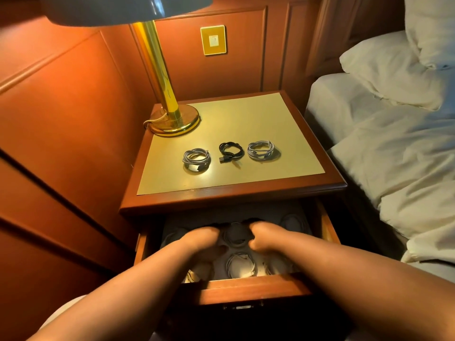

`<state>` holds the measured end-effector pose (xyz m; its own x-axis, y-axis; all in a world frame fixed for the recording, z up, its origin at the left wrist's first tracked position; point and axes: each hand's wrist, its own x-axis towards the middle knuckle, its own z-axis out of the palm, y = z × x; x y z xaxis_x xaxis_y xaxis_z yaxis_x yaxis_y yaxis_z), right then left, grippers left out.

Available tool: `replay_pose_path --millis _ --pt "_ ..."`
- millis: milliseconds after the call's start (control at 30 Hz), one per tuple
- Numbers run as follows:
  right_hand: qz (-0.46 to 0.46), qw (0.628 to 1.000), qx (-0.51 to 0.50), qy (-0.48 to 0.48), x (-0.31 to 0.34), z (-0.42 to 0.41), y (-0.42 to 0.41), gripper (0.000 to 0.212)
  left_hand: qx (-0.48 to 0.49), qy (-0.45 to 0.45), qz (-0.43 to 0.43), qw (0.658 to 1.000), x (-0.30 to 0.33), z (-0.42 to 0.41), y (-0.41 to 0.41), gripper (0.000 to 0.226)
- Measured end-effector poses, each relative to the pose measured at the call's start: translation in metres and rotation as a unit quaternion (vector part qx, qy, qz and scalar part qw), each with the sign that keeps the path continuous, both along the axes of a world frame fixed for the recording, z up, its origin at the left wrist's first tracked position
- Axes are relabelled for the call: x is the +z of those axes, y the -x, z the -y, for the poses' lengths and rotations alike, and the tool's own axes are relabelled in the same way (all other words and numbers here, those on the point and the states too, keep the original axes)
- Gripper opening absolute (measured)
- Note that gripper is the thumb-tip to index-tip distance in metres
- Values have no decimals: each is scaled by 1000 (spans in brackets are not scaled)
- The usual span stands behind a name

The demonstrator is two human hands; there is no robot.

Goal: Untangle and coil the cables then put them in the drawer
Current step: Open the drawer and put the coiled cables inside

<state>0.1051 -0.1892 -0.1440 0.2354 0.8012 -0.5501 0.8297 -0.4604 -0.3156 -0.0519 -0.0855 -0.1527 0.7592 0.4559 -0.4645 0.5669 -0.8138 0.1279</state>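
Observation:
The nightstand drawer (246, 290) is pulled open, and several light coiled cables lie inside it on a grey liner. Both my hands reach in. My left hand (202, 239) and my right hand (266, 238) have their fingers curled on either side of a grey coiled cable (236, 236) in the drawer's middle, holding it by its edges. On the nightstand top (283, 134) three coils lie in a row: a grey coil (197, 159) at left, a black coil (231, 153) in the middle, and a grey coil (263, 150) at right.
A brass lamp (172, 119) stands on the nightstand's back left corner. Wood panelling runs along the left and back, with a wall switch (213, 40). A bed with white sheets and pillows (394, 119) borders the right side.

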Motion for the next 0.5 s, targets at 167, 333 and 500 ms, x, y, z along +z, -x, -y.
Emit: replay_pose_path --millis 167,333,500 --pt "-40 999 -1 -15 1 8 -10 55 -4 24 35 999 -1 2 16 61" --pt "-84 980 24 -178 40 18 -28 37 -65 -64 214 972 26 -13 27 38" --pt "-33 941 16 -337 83 4 -59 23 -65 -188 421 885 59 -41 20 24"
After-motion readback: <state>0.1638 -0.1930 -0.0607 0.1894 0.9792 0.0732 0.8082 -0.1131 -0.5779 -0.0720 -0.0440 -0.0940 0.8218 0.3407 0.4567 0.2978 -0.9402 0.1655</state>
